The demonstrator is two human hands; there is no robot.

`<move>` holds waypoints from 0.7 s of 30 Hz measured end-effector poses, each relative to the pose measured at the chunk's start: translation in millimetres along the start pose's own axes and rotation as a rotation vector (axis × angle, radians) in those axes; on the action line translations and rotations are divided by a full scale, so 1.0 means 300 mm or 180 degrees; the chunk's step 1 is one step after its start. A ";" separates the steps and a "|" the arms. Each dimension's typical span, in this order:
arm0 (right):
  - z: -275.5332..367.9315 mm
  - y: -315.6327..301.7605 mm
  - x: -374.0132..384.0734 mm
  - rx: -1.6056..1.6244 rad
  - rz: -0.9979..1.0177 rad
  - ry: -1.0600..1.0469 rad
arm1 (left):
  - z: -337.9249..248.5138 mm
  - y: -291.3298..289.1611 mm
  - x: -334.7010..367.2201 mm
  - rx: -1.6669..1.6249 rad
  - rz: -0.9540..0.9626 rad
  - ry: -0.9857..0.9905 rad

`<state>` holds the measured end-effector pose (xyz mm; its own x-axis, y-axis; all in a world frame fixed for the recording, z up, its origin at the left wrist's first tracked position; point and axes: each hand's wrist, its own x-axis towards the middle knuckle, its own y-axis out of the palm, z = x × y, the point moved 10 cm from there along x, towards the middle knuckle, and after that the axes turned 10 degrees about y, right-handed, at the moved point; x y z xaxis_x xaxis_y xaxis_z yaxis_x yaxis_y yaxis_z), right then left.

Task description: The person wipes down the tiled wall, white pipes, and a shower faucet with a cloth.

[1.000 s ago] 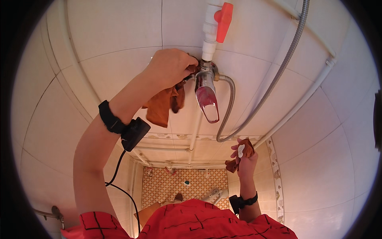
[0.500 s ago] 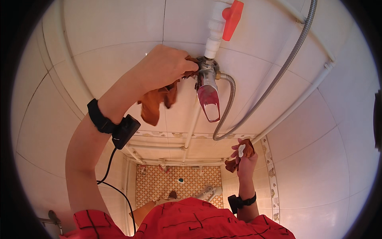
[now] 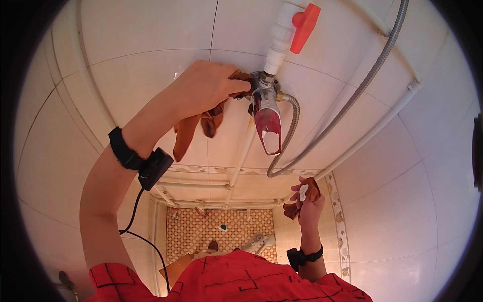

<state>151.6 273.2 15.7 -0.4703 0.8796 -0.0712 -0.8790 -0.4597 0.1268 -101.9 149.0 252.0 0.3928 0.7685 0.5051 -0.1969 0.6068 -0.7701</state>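
Left hand (image 3: 214, 86): fingers closed on a brown cloth (image 3: 186, 135) at the left side of the chrome faucet (image 3: 265, 97) — loose ends hang below the hand. Right hand (image 3: 310, 208): fingers gripping a second brown cloth (image 3: 313, 190) and a small white piece (image 3: 303, 193) — below and to the right of the faucet, apart from it. A metal hose (image 3: 296, 111) joins the faucet's right side.

A red-levered valve (image 3: 305, 29) sits on a white pipe (image 3: 279, 45) against the tiled wall (image 3: 151, 30), with a corrugated metal hose (image 3: 373, 72) looping down right of it. A small teal-and-white object (image 3: 223, 228) lies midway between the side edges of the patterned tile floor (image 3: 186, 234).
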 end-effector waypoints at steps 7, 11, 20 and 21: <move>0.022 -0.044 -0.036 0.0039 -0.0243 0.0092 | 0.051 0.014 -0.103 -0.0165 0.0151 -0.0322; 0.005 -0.054 -0.025 0.0111 -0.0208 0.0028 | 0.041 -0.046 -0.057 -0.0695 -0.0449 -0.0420; 0.021 -0.052 -0.042 0.0013 -0.0246 -0.0089 | 0.077 0.015 -0.057 -0.0415 0.0305 -0.0170; 0.021 -0.055 -0.045 -0.0010 -0.0278 -0.0066 | 0.077 -0.017 -0.062 -0.0393 0.0056 -0.0299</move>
<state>172.9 269.5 20.8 -0.3901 0.9187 -0.0613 -0.9169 -0.3815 0.1177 -129.1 136.5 255.6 0.3034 0.7980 0.5208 -0.0887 0.5678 -0.8184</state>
